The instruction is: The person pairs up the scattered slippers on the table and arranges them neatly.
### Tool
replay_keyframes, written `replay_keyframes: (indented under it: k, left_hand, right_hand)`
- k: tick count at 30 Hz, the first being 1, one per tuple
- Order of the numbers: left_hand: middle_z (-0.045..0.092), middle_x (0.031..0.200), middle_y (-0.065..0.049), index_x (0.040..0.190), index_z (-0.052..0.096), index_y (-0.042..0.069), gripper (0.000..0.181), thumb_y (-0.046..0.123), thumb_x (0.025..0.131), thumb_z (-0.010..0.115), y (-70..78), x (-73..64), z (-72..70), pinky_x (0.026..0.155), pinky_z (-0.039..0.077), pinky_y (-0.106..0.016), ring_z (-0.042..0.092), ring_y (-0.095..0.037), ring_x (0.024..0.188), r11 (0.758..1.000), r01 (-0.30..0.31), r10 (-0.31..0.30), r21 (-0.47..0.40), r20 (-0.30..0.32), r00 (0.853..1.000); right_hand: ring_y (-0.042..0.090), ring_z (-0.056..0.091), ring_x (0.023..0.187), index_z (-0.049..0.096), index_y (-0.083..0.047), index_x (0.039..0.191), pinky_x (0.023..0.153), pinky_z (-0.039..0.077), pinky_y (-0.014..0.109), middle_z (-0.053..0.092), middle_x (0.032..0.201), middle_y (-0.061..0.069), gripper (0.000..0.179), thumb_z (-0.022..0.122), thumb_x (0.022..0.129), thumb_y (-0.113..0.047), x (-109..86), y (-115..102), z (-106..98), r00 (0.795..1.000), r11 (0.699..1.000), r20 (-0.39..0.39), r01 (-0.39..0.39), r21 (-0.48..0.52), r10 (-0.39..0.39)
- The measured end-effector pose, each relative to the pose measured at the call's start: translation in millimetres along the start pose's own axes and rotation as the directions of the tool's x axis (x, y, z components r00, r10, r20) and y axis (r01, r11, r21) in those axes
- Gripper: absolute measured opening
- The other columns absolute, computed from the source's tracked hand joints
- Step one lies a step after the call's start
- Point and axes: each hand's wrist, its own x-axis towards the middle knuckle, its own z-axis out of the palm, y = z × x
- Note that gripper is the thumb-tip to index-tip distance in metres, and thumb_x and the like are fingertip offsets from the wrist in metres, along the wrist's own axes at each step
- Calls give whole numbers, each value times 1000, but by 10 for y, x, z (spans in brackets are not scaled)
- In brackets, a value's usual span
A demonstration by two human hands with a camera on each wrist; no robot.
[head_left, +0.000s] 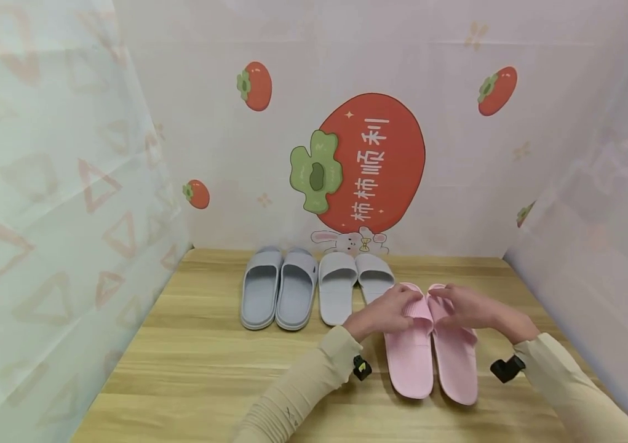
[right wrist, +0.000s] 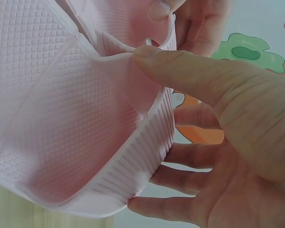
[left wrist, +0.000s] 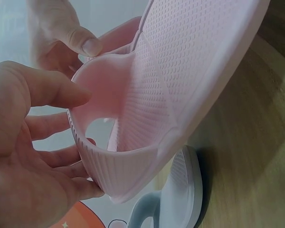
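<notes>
Two pink slippers lie side by side, heels toward me. In the head view my left hand (head_left: 387, 312) is at the strap of the left pink slipper (head_left: 410, 366). The left wrist view shows the thumb at the strap's (left wrist: 126, 168) inner edge and the fingers along its ribbed outside, pinching it. Beside it, my right hand (head_left: 465, 307) grips the strap of the right pink slipper (head_left: 457, 369). In the right wrist view its thumb (right wrist: 154, 59) presses the inner edge of the strap (right wrist: 130, 166), fingers spread along the outside.
A grey-blue pair of slippers (head_left: 296, 298) stands on the wooden surface (head_left: 197, 369) at the back left. Next to it is a white pair (head_left: 337, 295), its right slipper partly hidden behind my left hand. A printed cloth backdrop (head_left: 225, 135) rises behind, with cloth walls on both sides.
</notes>
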Motion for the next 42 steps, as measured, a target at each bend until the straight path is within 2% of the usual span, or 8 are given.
replay_keyframes:
  k: [3,12,21,28,32,38,42]
  left_hand:
    - [48,146,0,145,49,19,61,21,86,65,6,7,4,110,37,-23,43,-11,136,1000,3,-3,4,1,1000]
    - [48,146,0,144,50,20,59,25,87,66,-4,57,21,110,38,-24,44,-11,135,1000,-4,4,8,-12,1000]
    - [53,143,1,143,50,14,57,30,91,64,-28,130,-1,114,33,-22,43,-13,137,996,-77,78,50,-20,997]
    - [51,146,1,145,48,17,58,27,90,65,-48,161,-11,114,34,-24,41,-12,139,998,-50,50,29,2,999]
    - [50,145,0,144,50,18,58,24,89,66,-64,182,-2,112,36,-24,42,-11,137,999,-45,45,14,-7,999]
    - [50,145,-1,143,51,18,58,24,88,67,-60,188,9,111,38,-27,44,-13,136,1000,-27,27,-5,-10,1000]
    - [49,145,-2,143,51,18,57,22,88,67,-39,185,-19,110,39,-27,43,-12,136,1000,-18,18,-8,-9,1000]
  right_hand:
    - [19,57,86,60,2,129,73,50,37,63,106,18,67,83,73,-28,1,2,0,1000,1000,7,-16,-2,16]
    - [21,58,86,58,2,130,73,51,39,63,106,19,69,83,74,-27,-11,-32,-70,999,999,20,-41,22,40]
    - [17,54,81,58,2,130,70,48,34,62,99,11,67,82,75,-27,4,-7,-112,999,999,21,-34,33,34]
    - [23,59,86,58,3,130,74,52,42,63,105,17,67,82,75,-27,29,41,-98,999,999,16,-41,21,41]
    - [22,59,85,58,3,130,73,52,42,63,104,16,67,82,75,-27,44,52,-94,999,999,17,-36,24,35]
    - [16,55,78,59,4,128,67,49,33,63,95,9,65,82,75,-24,48,53,-101,999,999,22,-31,35,30]
    - [19,59,83,58,4,129,73,52,38,65,102,13,65,82,75,-25,57,58,-105,1000,1000,10,-19,14,19]
